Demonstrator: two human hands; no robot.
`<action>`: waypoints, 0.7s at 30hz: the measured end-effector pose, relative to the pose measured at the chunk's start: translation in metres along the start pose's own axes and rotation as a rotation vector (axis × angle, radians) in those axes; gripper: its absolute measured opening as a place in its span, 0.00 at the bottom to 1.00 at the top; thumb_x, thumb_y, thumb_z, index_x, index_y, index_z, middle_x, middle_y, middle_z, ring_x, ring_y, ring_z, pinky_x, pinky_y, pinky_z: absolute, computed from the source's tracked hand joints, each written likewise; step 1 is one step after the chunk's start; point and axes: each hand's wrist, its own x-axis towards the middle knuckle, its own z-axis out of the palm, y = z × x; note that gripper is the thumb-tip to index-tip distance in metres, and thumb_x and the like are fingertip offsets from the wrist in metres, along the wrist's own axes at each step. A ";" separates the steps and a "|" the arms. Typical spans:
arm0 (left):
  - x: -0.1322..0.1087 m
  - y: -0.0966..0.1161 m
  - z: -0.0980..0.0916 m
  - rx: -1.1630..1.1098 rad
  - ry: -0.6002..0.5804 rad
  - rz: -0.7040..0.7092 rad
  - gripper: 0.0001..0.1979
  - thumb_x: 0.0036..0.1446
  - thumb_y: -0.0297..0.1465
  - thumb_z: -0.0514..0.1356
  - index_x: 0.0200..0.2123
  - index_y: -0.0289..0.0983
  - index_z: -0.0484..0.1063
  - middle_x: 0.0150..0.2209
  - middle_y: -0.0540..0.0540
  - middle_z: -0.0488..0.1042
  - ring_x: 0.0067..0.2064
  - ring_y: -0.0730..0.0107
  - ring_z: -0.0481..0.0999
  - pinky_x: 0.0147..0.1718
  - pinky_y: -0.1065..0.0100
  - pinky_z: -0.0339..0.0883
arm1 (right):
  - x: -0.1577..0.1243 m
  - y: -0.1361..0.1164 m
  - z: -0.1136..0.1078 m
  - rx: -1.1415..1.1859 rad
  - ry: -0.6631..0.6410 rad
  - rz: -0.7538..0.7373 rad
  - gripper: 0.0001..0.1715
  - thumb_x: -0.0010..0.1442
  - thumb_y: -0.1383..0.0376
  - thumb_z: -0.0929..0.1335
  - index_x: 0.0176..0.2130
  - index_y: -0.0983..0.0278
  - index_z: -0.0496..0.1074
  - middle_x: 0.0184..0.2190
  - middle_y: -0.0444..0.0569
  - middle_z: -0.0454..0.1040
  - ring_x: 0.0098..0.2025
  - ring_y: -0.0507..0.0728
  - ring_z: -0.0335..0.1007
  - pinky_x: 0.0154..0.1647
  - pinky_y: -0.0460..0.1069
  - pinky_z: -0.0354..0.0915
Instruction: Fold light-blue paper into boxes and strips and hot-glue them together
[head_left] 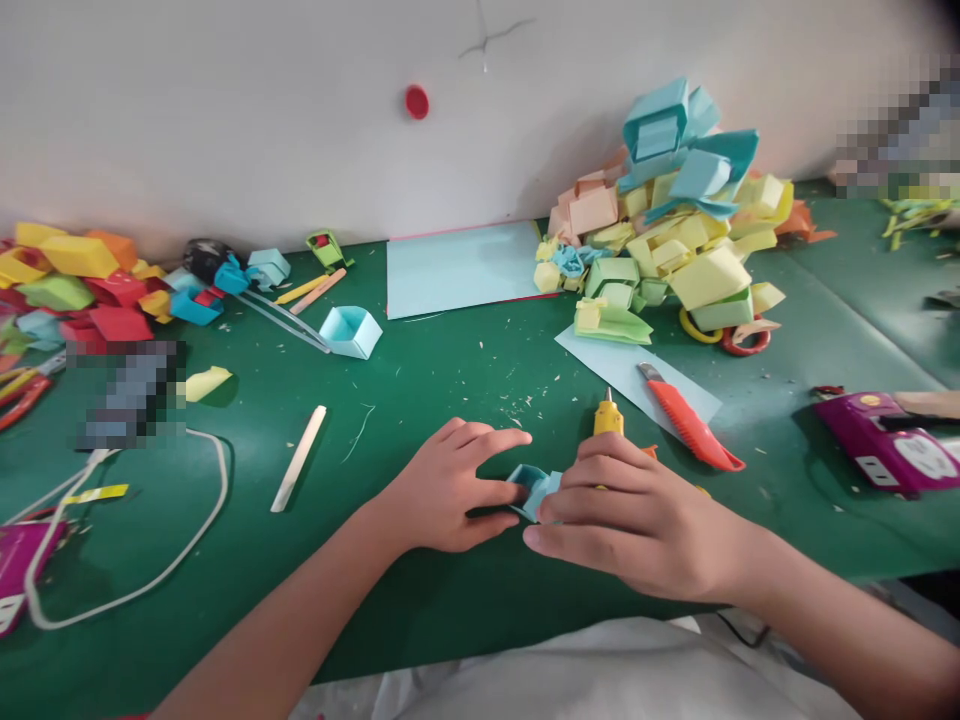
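My left hand [450, 485] and my right hand [630, 510] meet near the front of the green table [420, 400] over a small light-blue folded paper piece [534, 488]. Fingers of both hands pinch this piece, the left from its left side, the right from its right and top. Most of the piece is hidden under my fingers. A yellow glue-pen tip [608, 414] sticks out just behind my right hand. An orange utility knife [690, 428] lies on a light-blue paper strip [637, 380] to the right of it.
A heap of folded paper boxes [675, 230] stands at the back right, a colourful heap [75, 280] at the far left. A light-blue sheet [461, 266], an open blue box [351, 330], a white stick [298, 458], a white cable [150, 570] and a purple power strip [877, 440] lie about.
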 end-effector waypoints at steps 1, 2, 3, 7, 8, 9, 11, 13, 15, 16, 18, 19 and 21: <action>0.002 0.000 -0.001 0.003 -0.020 0.016 0.10 0.67 0.39 0.60 0.41 0.44 0.80 0.64 0.41 0.68 0.54 0.54 0.72 0.48 0.54 0.63 | 0.000 0.000 -0.001 0.010 0.002 0.007 0.15 0.70 0.74 0.66 0.53 0.65 0.74 0.40 0.48 0.82 0.40 0.55 0.70 0.44 0.55 0.66; 0.004 0.001 -0.002 0.010 -0.040 0.036 0.10 0.67 0.39 0.59 0.41 0.44 0.80 0.64 0.42 0.69 0.53 0.54 0.72 0.47 0.54 0.63 | 0.000 -0.001 -0.002 0.017 0.007 0.010 0.14 0.70 0.74 0.66 0.53 0.65 0.74 0.40 0.48 0.82 0.40 0.56 0.70 0.44 0.55 0.66; 0.007 0.001 -0.004 0.021 -0.061 0.059 0.11 0.67 0.40 0.59 0.41 0.44 0.80 0.63 0.42 0.69 0.53 0.55 0.71 0.47 0.54 0.62 | 0.000 -0.002 -0.004 0.022 0.012 0.012 0.14 0.70 0.74 0.66 0.52 0.65 0.74 0.39 0.49 0.82 0.40 0.56 0.70 0.44 0.55 0.66; 0.023 0.001 -0.012 0.078 -0.177 0.149 0.11 0.65 0.40 0.61 0.36 0.43 0.81 0.62 0.44 0.70 0.50 0.56 0.71 0.44 0.55 0.61 | -0.003 -0.004 -0.010 0.037 0.004 0.037 0.14 0.71 0.73 0.64 0.52 0.66 0.75 0.40 0.50 0.82 0.41 0.56 0.71 0.45 0.55 0.67; 0.027 0.002 -0.014 0.092 -0.207 0.166 0.11 0.65 0.39 0.61 0.34 0.42 0.81 0.62 0.44 0.70 0.50 0.56 0.71 0.43 0.55 0.61 | -0.005 -0.004 -0.012 0.040 -0.003 0.049 0.14 0.71 0.73 0.64 0.52 0.66 0.74 0.40 0.51 0.82 0.41 0.56 0.71 0.45 0.55 0.67; 0.031 0.002 -0.015 0.107 -0.233 0.180 0.12 0.65 0.39 0.61 0.33 0.42 0.81 0.62 0.45 0.70 0.49 0.57 0.71 0.43 0.55 0.61 | -0.006 -0.005 -0.013 0.041 -0.010 0.063 0.15 0.71 0.74 0.64 0.52 0.65 0.74 0.41 0.51 0.82 0.41 0.56 0.72 0.45 0.55 0.67; 0.037 0.004 -0.016 0.135 -0.264 0.200 0.13 0.65 0.39 0.61 0.30 0.42 0.81 0.62 0.46 0.70 0.49 0.57 0.71 0.43 0.55 0.60 | -0.010 -0.006 -0.015 0.037 -0.022 0.093 0.15 0.70 0.75 0.64 0.53 0.65 0.74 0.41 0.50 0.82 0.42 0.56 0.72 0.46 0.55 0.67; 0.040 0.006 -0.016 0.158 -0.269 0.213 0.14 0.64 0.39 0.62 0.28 0.42 0.80 0.61 0.46 0.71 0.48 0.58 0.71 0.43 0.55 0.60 | -0.014 -0.008 -0.016 0.032 -0.030 0.115 0.16 0.69 0.75 0.65 0.53 0.64 0.74 0.41 0.49 0.82 0.42 0.56 0.73 0.47 0.56 0.67; 0.042 0.008 -0.015 0.174 -0.260 0.220 0.13 0.64 0.38 0.62 0.28 0.41 0.80 0.60 0.47 0.71 0.47 0.58 0.71 0.42 0.55 0.60 | -0.016 -0.011 -0.016 0.028 -0.030 0.126 0.15 0.69 0.75 0.65 0.53 0.64 0.73 0.41 0.49 0.82 0.42 0.56 0.73 0.47 0.56 0.67; 0.042 0.009 -0.014 0.179 -0.253 0.222 0.13 0.64 0.38 0.62 0.28 0.41 0.80 0.60 0.47 0.71 0.47 0.59 0.70 0.42 0.55 0.60 | -0.016 -0.012 -0.016 0.027 -0.032 0.129 0.15 0.69 0.75 0.65 0.53 0.64 0.73 0.41 0.48 0.82 0.43 0.56 0.73 0.48 0.56 0.67; 0.042 0.010 -0.013 0.186 -0.246 0.222 0.14 0.64 0.38 0.61 0.28 0.41 0.79 0.60 0.47 0.72 0.48 0.58 0.70 0.42 0.55 0.60 | -0.017 -0.014 -0.016 0.022 -0.040 0.138 0.15 0.69 0.74 0.66 0.54 0.64 0.73 0.42 0.48 0.82 0.44 0.56 0.73 0.49 0.56 0.67; 0.041 0.011 -0.012 0.190 -0.244 0.220 0.14 0.65 0.38 0.61 0.28 0.41 0.79 0.60 0.47 0.72 0.48 0.58 0.70 0.41 0.55 0.60 | -0.017 -0.015 -0.016 0.019 -0.045 0.141 0.15 0.70 0.74 0.66 0.54 0.64 0.74 0.42 0.48 0.82 0.44 0.56 0.73 0.49 0.56 0.67; 0.039 0.010 -0.009 0.200 -0.241 0.209 0.14 0.65 0.38 0.60 0.29 0.40 0.78 0.60 0.46 0.72 0.49 0.57 0.70 0.41 0.56 0.59 | -0.017 -0.016 -0.015 0.012 -0.051 0.143 0.14 0.70 0.73 0.65 0.54 0.64 0.74 0.42 0.49 0.82 0.44 0.56 0.73 0.49 0.56 0.67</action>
